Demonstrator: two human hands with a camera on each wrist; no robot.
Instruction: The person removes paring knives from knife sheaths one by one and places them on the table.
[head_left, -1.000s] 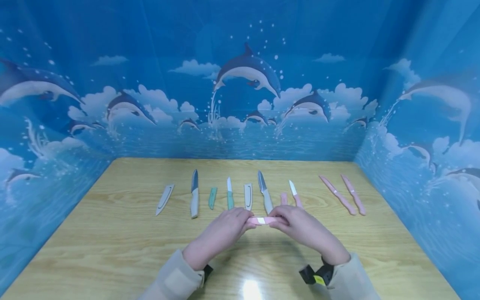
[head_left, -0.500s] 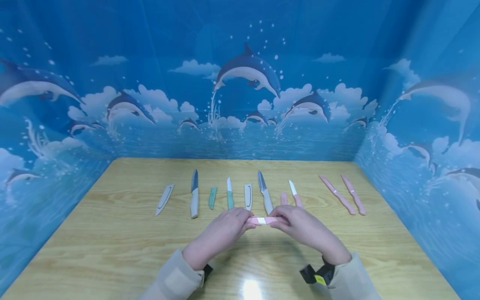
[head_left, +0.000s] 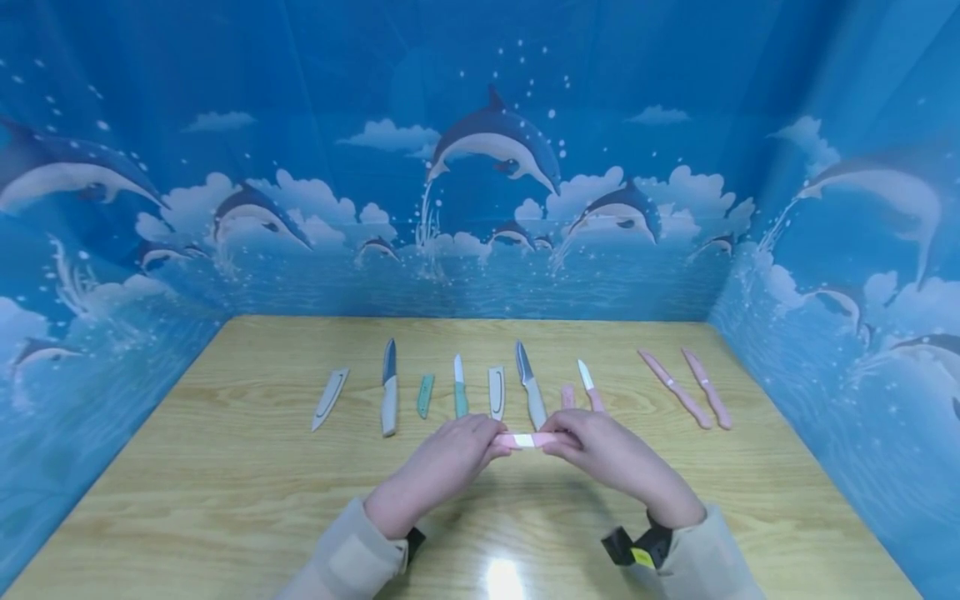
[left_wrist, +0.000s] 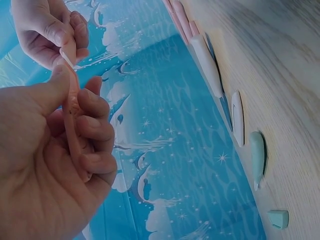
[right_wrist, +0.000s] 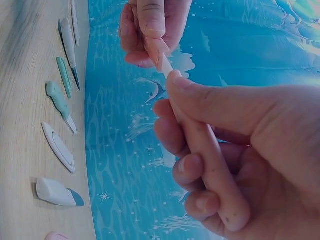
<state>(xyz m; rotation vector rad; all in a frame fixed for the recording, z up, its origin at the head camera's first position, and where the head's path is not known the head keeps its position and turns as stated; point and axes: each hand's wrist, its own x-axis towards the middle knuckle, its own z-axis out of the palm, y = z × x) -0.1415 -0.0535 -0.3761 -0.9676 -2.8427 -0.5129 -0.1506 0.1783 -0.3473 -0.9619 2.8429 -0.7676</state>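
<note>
Both hands meet above the table, in front of the row of knives. My left hand (head_left: 450,458) holds a pink knife sheath (left_wrist: 74,120), with the fingers curled round it in the left wrist view. A pink knife handle (right_wrist: 215,160) lies in my right hand (head_left: 611,454), thumb along its top and fingers wrapped beneath. Between the hands a short stretch of white blade (head_left: 523,440) shows. The rest of the blade is hidden inside the sheath. Handle and sheath line up, roughly level, in the head view.
Behind the hands lie a grey sheath (head_left: 330,400), a grey knife (head_left: 389,400), a green sheath (head_left: 425,396), a green knife (head_left: 460,396), another grey sheath (head_left: 497,392) and grey knife (head_left: 531,392), a pink sheath (head_left: 567,397) and pink knife (head_left: 590,387). Two sheathed pink knives (head_left: 678,392) lie right.
My right hand has shifted very slightly to the right, and a little more of the white blade shows between the hands. The left hand and the things on the table look unmoved.
</note>
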